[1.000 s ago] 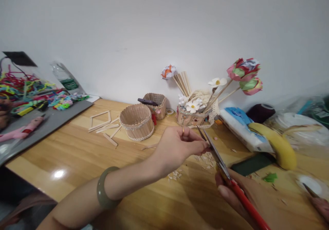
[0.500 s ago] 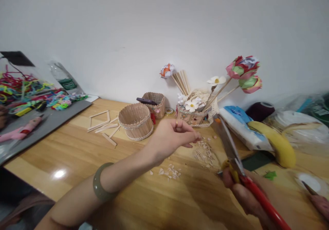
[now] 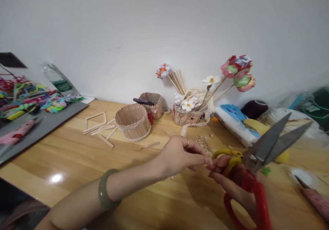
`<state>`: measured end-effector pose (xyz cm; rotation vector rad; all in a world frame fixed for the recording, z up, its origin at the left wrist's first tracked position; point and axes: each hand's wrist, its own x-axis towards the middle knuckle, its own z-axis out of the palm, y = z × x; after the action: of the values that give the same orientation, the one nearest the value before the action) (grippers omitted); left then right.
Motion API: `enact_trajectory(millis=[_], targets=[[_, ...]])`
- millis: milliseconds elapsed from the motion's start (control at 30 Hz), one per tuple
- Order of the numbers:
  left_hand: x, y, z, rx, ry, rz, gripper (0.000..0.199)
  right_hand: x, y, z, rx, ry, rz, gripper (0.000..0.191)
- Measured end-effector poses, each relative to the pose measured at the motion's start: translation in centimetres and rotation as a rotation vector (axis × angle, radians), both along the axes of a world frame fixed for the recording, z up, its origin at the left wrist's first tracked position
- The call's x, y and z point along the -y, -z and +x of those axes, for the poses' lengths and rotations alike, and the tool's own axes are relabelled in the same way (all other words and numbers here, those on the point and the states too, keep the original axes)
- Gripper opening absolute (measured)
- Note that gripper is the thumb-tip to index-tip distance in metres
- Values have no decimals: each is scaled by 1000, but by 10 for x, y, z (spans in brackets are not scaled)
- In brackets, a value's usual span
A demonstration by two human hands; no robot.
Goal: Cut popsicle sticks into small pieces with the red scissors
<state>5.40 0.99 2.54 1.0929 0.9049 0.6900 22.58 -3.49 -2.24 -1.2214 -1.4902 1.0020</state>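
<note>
My left hand (image 3: 183, 156), with a ring and a green bangle (image 3: 107, 190) on its arm, is closed in a pinch over the table. A tiny pale piece seems to show at its fingertips, too small to name. My right hand (image 3: 235, 178) grips scissors (image 3: 253, 160) with one red and one yellow handle. Their blades stand apart and point up and to the right, away from the left hand. The fingertips of both hands meet. Small pale wood chips (image 3: 202, 141) lie scattered just behind them, partly covered by the hands.
Left of my hands stand a round wooden-stick basket (image 3: 132, 124) and a smaller basket (image 3: 159, 106) with a phone (image 3: 144, 102). Loose craft sticks (image 3: 95, 127) lie further left. Behind are a flower basket (image 3: 187, 117) and a tissue pack (image 3: 235, 125). A craft knife (image 3: 315, 197) lies right.
My right hand has come in to meet the left fingertips. The scissors have swung from pointing up-left to up-right, and their blades have spread. My left hand has lowered slightly toward me.
</note>
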Motion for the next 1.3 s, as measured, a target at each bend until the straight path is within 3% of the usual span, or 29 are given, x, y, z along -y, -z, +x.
enact_trajectory(millis=[167,467,800,1067,1167,1300], targets=[[4,5,3,30,21,-10,9,0,7,2,-1,-59,-33,13],[5,6,8,-93,4,40,5,0,-6,-6,2,60,-32,18],[3,-4,4,-202,84,64,5,2,-8,-3,104,11,-140,22],[1,-2,1,-244,143,71,2,3,-8,-1,84,-41,-170,22],[-2,-2,-2,-151,118,25,2,4,-13,1,131,-22,-154,24],[-8,-9,-9,-39,-28,83,6,6,-20,0,112,22,-156,34]])
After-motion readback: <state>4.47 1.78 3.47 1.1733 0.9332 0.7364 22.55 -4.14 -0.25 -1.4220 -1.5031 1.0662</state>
